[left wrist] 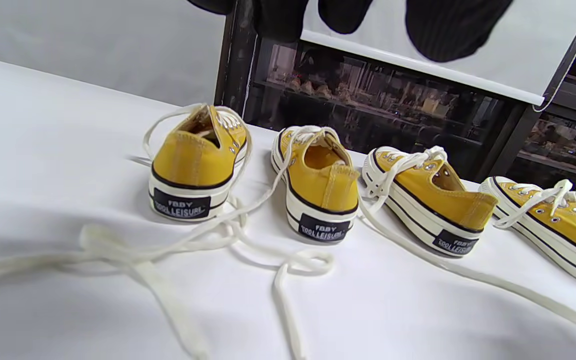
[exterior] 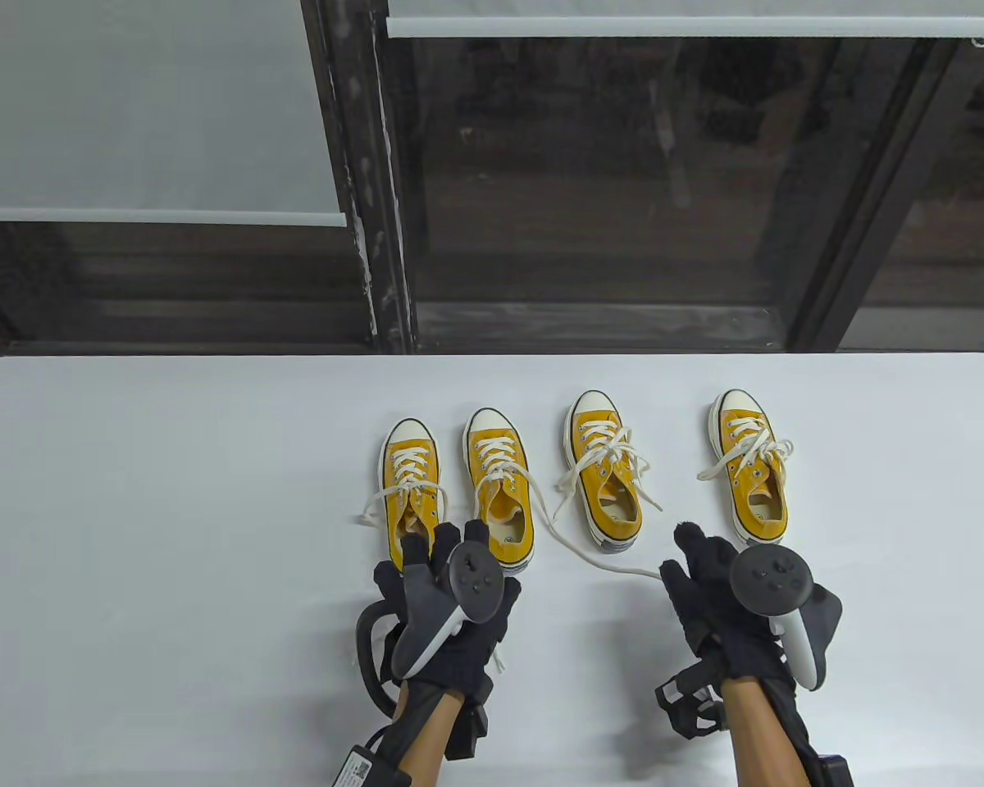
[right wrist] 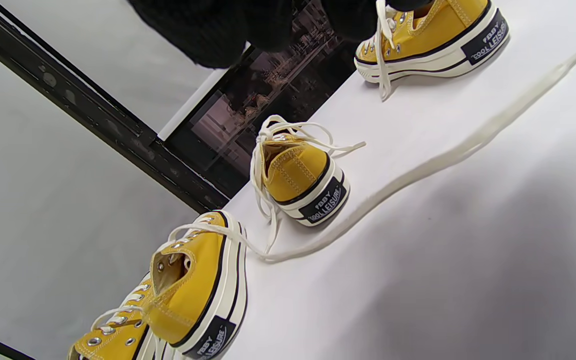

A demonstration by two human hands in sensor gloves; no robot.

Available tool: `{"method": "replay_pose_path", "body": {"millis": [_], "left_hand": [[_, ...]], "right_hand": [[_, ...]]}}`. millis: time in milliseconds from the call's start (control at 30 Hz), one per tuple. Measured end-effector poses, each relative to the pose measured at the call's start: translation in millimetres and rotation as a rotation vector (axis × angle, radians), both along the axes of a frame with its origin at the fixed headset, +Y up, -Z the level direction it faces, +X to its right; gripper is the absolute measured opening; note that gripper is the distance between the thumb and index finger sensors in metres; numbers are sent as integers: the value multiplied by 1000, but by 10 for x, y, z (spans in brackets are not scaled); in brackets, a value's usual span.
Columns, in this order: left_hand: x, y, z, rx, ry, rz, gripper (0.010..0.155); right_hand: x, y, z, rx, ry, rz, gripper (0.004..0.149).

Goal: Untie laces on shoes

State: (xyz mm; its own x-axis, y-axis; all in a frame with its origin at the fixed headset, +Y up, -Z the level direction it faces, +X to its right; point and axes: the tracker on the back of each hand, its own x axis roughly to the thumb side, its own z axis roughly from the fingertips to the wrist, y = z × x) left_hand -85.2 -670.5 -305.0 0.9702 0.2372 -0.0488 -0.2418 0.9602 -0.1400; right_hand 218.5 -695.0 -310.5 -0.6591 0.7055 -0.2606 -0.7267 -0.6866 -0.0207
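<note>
Shoes, four yellow ones with white toe caps, stand in a row on the white surface (exterior: 131, 459), toes toward 12 o'clock, heels toward the hands. Shoe one (exterior: 411, 484) is at the 9 o'clock end, with shoe two (exterior: 498, 492) just beside it; shoe three (exterior: 603, 467) stands a little apart, and shoe four (exterior: 751, 463) is at the 3 o'clock end.

Shoes one and two have loose laces: in the left wrist view their cords trail off the heels and lie tangled on the surface at 6 o'clock of them. Shoe three's long lace (exterior: 590, 557) runs from the shoe toward 5 o'clock, its end reaching the right hand (exterior: 726, 602). Shoe four's lace (it looks bunched over the tongue) has one end lying out toward 9 o'clock; whether it is knotted I cannot tell.

The left hand (exterior: 443, 607) sits at 6 o'clock of shoes one and two, its fingers reaching over their heels, spread and gripping nothing that shows. The right hand has its fingers extended; whether it pinches the lace end I cannot tell.
</note>
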Motion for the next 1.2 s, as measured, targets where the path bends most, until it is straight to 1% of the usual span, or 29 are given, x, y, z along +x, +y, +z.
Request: {"method": "replay_pose_path", "body": {"millis": [33, 100, 133, 200, 300, 367, 433, 533, 633, 767, 900, 1033, 1067, 1133, 1200], "left_hand": [[-3, -65, -4, -15, 13, 6, 75], [-12, -151, -25, -70, 0, 7, 74], [-15, -171, -31, -75, 6, 12, 75], [-2, -195, -42, -79, 1, -1, 74], [27, -215, -41, -81, -7, -5, 73], [52, -229, -37, -88, -19, -15, 73], [74, -235, -36, -88, -29, -16, 73], [98, -238, -36, -90, -39, -16, 72], [125, -243, -31, -94, -53, -13, 73], [175, -230, -17, -87, -75, -22, 73], [184, -226, -15, -87, -79, -18, 73], [176, -249, -30, -104, -74, -14, 73], [176, -258, -37, -111, -73, -15, 73], [179, -274, -49, -120, -69, -26, 73], [176, -282, -59, -119, -58, -53, 73]], "right_hand": [[-8, -14, 6, -6, 5, 7, 61], [-19, -34, 3, -19, 7, 9, 61], [-21, -38, -6, -23, 13, 3, 62], [-31, -17, -21, -25, 24, -30, 62], [-58, 28, -27, -18, 33, -34, 64], [-94, 52, -63, -47, 47, -44, 64], [-139, 81, -137, -99, 71, -39, 66], [-211, 148, -284, -201, 92, 22, 68], [-272, 212, -486, -222, 71, 106, 69], [-325, 227, -790, -304, 65, 201, 69], [-336, 135, -1117, -366, 40, 293, 70], [-371, 44, -1372, -412, 30, 315, 70], [-392, 16, -1440, -424, 21, 351, 69], [-443, -61, -1578, -448, -3, 483, 69], [-475, -139, -1671, -493, -4, 541, 67]]}}
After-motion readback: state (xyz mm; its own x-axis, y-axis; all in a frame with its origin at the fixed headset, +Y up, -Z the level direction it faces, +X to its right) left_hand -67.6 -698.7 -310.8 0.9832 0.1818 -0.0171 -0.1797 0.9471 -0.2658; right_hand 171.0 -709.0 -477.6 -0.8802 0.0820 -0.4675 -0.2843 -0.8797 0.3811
